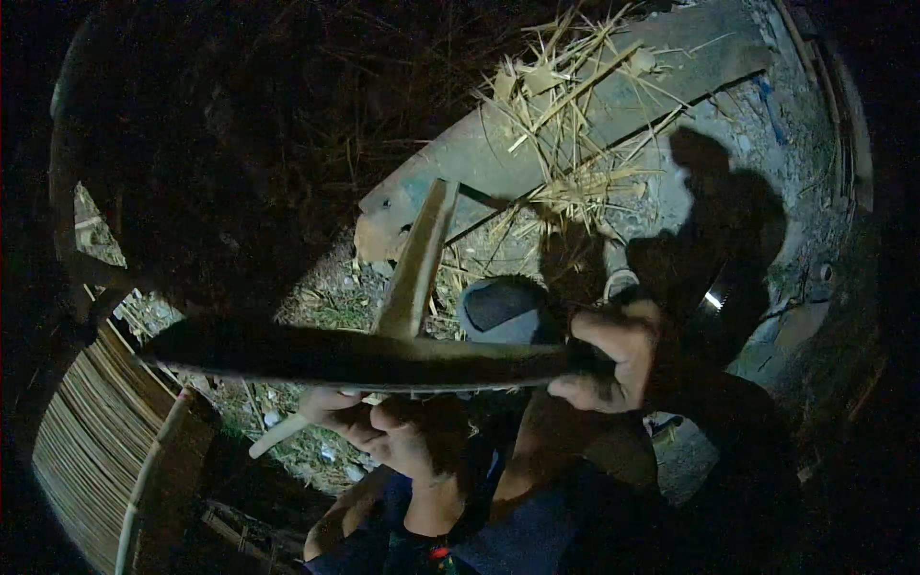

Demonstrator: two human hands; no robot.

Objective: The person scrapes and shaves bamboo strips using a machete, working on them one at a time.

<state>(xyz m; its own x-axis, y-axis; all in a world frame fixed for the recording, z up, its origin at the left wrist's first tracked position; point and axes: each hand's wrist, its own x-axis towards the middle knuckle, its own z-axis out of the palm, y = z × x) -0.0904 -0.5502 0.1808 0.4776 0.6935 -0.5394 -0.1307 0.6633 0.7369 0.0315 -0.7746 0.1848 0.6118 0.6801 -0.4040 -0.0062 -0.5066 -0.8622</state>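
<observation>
My right hand grips the right end of a long, broad-bladed knife, its dark blade stretching level to the left. Behind and under the blade passes a split bamboo strip; its wide pale end points up and away, and a thinner end shows at the lower left. Curled under the middle of the blade, my left hand has its fingers closed around the strip, partly hidden by the knife. The blade crosses the strip just above the left fingers; whether it cuts in, I cannot tell.
A wide plank lies slantwise on the ground, with a heap of bamboo shavings on and beside it. A bundle of thin sticks lies at the lower left. A grey-blue rounded object sits beyond the knife. Deep shadow covers much of the surroundings.
</observation>
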